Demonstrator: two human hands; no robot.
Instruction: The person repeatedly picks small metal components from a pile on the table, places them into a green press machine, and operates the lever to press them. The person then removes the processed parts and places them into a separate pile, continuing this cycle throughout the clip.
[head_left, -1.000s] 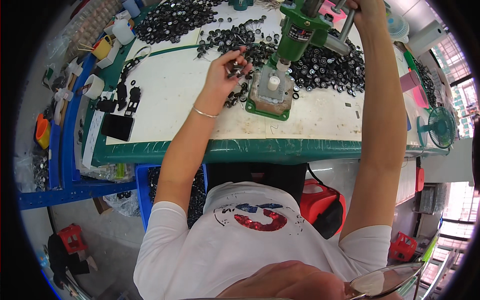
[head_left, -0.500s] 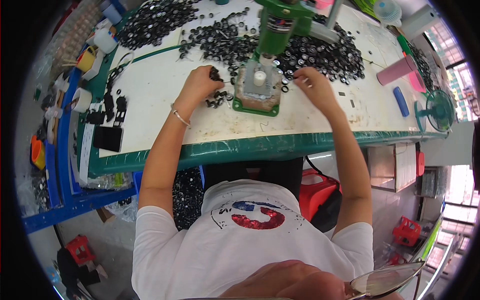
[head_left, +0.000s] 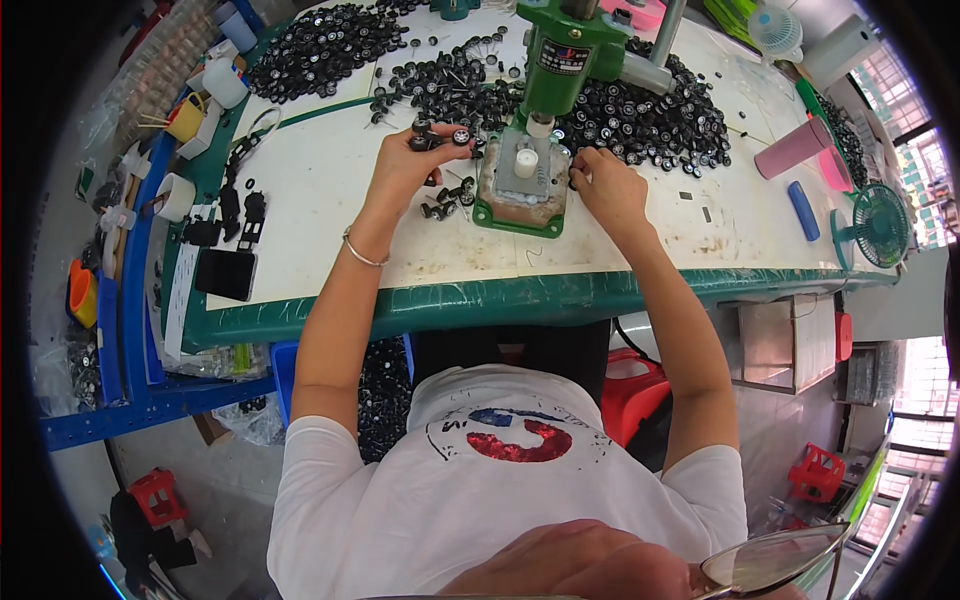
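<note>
A green hand press stands before me, with a white round fixture on its metal base plate. My left hand is closed left of the press, holding several small black toy wheels; one wheel with a silvery centre shows at its fingertips. A few loose wheels with axle pins lie below that hand. Close to the right side of the base, my right hand has its fingers pinched on a small black wheel, partly hidden by the fingers.
Heaps of black wheels lie behind and beside the press, with another heap at the far left. A phone and black parts are at left. On the right are a pink cup, a blue object and a green fan.
My left hand has risen from the loose wheels, now showing a wheel at its fingertips. My right hand has moved left, from the heap's edge to beside the press base.
</note>
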